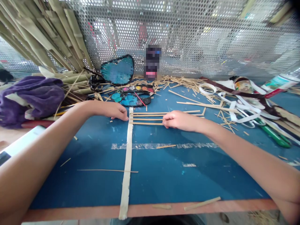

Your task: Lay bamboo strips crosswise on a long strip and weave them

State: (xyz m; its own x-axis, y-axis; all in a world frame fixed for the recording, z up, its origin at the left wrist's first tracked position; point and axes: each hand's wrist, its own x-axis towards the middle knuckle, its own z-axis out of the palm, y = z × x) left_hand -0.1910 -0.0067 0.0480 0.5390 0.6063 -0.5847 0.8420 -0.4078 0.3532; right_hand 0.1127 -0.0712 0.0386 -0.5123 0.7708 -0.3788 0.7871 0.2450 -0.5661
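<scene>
A long pale flat strip (pixel 127 156) runs from mid-table down over the front edge. Several thin bamboo slivers (pixel 150 123) lie side by side, their left ends on the upper part of this strip. My left hand (pixel 120 112) is closed, its fingertips at the left edge of the pale strip; what they pinch, if anything, is hidden. With curled fingers, my right hand (pixel 177 120) grips the nearest sliver toward its right side. The slivers farther back extend past that hand.
Paint palettes (pixel 131 98), a blue-smeared oval (pixel 118 70) and a heap of slivers (pixel 178 82) lie behind. At left are a purple cloth (pixel 32 98) and bamboo poles (pixel 47 34). White ribbon (pixel 246 107) and green-handled tool (pixel 274 134) lie right. Perforated metal (pixel 187 34) stands behind.
</scene>
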